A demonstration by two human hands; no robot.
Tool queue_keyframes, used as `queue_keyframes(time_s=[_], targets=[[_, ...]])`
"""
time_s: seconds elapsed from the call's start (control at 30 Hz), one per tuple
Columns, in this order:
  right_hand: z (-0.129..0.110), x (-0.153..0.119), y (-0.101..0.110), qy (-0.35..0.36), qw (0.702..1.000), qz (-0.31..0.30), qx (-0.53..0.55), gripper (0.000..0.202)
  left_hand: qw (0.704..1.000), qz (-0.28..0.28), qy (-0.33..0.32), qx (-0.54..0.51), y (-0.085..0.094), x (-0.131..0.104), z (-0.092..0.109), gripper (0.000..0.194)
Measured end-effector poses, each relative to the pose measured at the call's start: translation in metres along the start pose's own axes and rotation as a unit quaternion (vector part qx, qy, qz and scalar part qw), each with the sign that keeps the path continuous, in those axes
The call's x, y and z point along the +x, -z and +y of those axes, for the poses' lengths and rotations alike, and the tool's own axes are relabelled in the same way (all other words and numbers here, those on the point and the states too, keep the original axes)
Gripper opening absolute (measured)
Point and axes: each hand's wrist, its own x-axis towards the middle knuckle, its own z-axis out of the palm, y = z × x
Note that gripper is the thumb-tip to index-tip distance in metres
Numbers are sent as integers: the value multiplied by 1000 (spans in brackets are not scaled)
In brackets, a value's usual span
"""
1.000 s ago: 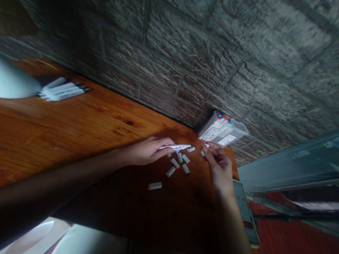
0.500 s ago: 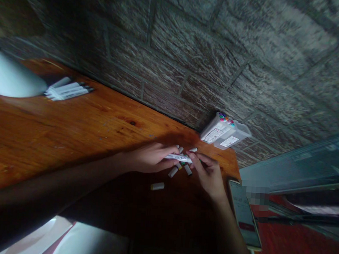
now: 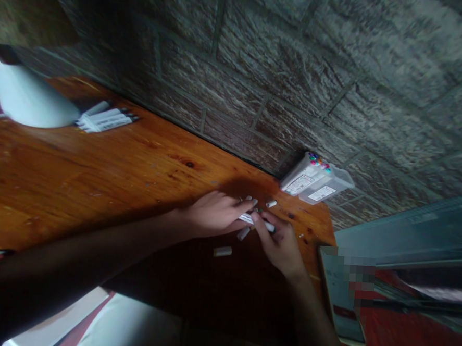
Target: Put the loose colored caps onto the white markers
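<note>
My left hand [image 3: 216,214] is closed on a white marker [image 3: 246,218], which points toward my right hand. The fingers of my right hand [image 3: 279,241] pinch the marker's right end, where a white piece with a dark tip shows. Loose white caps lie on the wooden table [image 3: 157,163] around and under my hands. One cap [image 3: 271,203] is behind my right hand, another [image 3: 243,233] just below the fingers, and one with a yellowish end [image 3: 222,252] nearer to me. Some caps are partly hidden by my fingers.
Two clear plastic cases [image 3: 326,186] stand against the stone wall, one with colourful-ended markers. White markers [image 3: 107,119] lie beside a white lamp base [image 3: 35,98] at the left. A phone [image 3: 340,300] with a cable rests at the table's right edge.
The view has shifted slightly, moving the scene to the right. My hands have come closer together, and the right fingers now cover more of the marker's end and the caps behind.
</note>
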Motion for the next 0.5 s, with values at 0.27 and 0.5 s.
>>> queue_keyframes(time_s=[0.27, 0.5], targets=[[5, 4, -6, -14, 996, 7, 85, 30, 972, 158, -83, -152, 14, -5, -8, 47], [10, 4, -6, -115, 978, 60, 165, 44, 793, 474, 94, -371, 31, 6, -25, 36]])
